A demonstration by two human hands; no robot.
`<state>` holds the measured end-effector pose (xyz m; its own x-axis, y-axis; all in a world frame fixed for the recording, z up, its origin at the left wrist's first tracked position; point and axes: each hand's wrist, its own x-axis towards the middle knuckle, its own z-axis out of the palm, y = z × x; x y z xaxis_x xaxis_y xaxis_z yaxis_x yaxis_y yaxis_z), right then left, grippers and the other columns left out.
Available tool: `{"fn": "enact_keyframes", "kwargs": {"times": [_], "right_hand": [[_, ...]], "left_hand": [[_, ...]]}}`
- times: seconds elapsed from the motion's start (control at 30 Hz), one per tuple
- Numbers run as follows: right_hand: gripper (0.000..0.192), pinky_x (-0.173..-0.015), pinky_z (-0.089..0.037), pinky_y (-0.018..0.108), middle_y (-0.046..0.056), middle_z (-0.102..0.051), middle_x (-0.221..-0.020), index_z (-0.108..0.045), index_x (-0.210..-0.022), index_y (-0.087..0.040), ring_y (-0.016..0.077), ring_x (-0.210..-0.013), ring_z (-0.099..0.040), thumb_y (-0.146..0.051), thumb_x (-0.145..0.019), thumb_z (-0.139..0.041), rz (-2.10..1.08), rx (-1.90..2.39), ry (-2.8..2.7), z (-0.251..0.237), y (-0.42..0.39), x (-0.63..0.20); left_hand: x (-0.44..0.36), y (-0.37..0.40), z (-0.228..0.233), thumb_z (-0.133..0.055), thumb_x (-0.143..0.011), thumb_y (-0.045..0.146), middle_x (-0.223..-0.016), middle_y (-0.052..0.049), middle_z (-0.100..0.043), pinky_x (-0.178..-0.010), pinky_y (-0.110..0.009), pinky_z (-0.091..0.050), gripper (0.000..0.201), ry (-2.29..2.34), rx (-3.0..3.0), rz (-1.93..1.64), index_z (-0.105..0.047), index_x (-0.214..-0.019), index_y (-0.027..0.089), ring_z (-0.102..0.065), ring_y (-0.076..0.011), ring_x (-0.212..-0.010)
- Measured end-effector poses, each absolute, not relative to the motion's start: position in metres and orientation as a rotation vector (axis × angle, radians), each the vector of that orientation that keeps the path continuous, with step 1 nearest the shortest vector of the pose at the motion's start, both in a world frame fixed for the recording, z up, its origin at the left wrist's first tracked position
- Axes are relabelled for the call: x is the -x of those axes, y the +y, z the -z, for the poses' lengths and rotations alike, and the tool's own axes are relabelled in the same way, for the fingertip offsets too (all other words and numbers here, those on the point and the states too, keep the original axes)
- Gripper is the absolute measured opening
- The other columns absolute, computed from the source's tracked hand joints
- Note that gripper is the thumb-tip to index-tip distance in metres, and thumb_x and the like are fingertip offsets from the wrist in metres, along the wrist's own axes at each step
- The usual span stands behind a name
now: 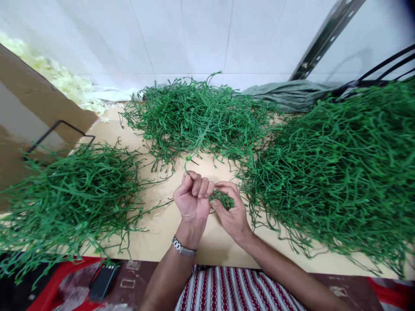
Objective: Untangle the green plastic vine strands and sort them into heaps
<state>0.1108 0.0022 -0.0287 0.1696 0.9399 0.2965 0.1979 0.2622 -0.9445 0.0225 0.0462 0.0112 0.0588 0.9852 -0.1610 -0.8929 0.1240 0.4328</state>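
**Both hands meet over a small bunch of green stems**

At the middle of the pale desk (168, 233), the left hand (193, 196) is curled into a fist, fingers folded tight over a thin green stem (187, 163) that rises from the top of the fist and bends over. The right hand (231, 207) sits just beside it, touching it, with thumb and fingers pinched around a small bunch of green stems (223, 200) held between the two hands. A metal watch band (183, 248) circles the left wrist.

Three heaps of the same green plastic stems lie about the hands. The left heap (68, 198) spreads across the near left part of the desk, with loose strands reaching toward the left hand. The far heap (197, 116) lies against the white tiled wall (194, 34), beyond the hands. The right heap (340, 168), the biggest, fills the right side and comes near the right hand.

A brown cardboard box (29, 103) stands at the far left, with pale yellowish scraps (61, 80) behind it. A grey-green bag (285, 95) lies by the wall between the far and right heaps. At the near edge, a small dark device (103, 280) rests on a red surface (55, 289), and striped cloth (233, 289) shows below the forearms
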Motion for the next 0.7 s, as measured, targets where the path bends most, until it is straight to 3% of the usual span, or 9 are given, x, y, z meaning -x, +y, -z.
{"fn": "enact_keyframes", "kwargs": {"times": [0.13, 0.2, 0.3, 0.53, 0.7], "right_hand": [[0.013, -0.083, -0.038, 0.033, 0.008, -0.052, -0.099, -0.052, -0.076, -0.019, 0.0193, -0.096, -0.048, -0.030, -0.080, -0.054, -0.772, 1.235, -1.360, 0.025, 0.000, -0.112], [0.013, -0.068, -0.041, 0.027, 0.003, -0.053, -0.078, -0.050, -0.076, -0.019, 0.0146, -0.075, -0.049, -0.031, -0.081, -0.053, -0.916, 1.261, -1.314, 0.024, -0.001, -0.112], [0.018, -0.050, -0.033, 0.021, -0.005, -0.037, -0.057, -0.043, -0.072, -0.020, 0.0093, -0.052, -0.036, -0.033, -0.080, -0.053, -1.112, 1.322, -1.226, 0.021, -0.001, -0.112], [0.031, -0.047, -0.036, 0.021, -0.003, -0.044, -0.053, -0.044, -0.064, -0.017, 0.0088, -0.049, -0.042, -0.045, -0.079, -0.047, -1.373, 1.373, -1.329, 0.012, 0.004, -0.118], [0.034, -0.038, -0.032, 0.018, -0.007, -0.037, -0.047, -0.045, -0.071, -0.017, 0.0065, -0.039, -0.036, -0.049, -0.081, -0.040, -1.560, 1.339, -1.265, 0.017, 0.000, -0.111]], "left_hand": [[-0.023, 0.048, -0.011, -0.044, -0.081, 0.016, -0.041, 0.007, -0.016, -0.038, -0.019, -0.021, 0.024, 0.451, -0.264, -1.457, -0.057, -0.061, 0.014, -0.018, -0.0062, -0.035], [-0.023, 0.049, -0.012, -0.046, -0.078, 0.015, -0.041, 0.007, -0.015, -0.038, -0.020, -0.021, 0.021, 0.444, -0.290, -1.463, -0.056, -0.060, 0.014, -0.018, -0.0061, -0.034], [-0.022, 0.052, -0.013, -0.047, -0.077, 0.015, -0.040, 0.007, -0.015, -0.038, -0.020, -0.020, 0.020, 0.455, -0.327, -1.463, -0.055, -0.059, 0.014, -0.018, -0.0058, -0.033], [-0.017, 0.065, -0.007, -0.047, -0.080, 0.015, -0.040, 0.008, -0.020, -0.036, -0.018, -0.017, 0.021, 0.530, -0.291, -1.361, -0.054, -0.061, 0.013, -0.018, -0.0042, -0.032], [-0.014, 0.078, -0.001, -0.040, -0.081, 0.010, -0.037, 0.009, -0.019, -0.033, -0.018, -0.012, 0.026, 0.597, -0.251, -1.323, -0.053, -0.058, 0.012, -0.014, -0.0033, -0.029]]}}
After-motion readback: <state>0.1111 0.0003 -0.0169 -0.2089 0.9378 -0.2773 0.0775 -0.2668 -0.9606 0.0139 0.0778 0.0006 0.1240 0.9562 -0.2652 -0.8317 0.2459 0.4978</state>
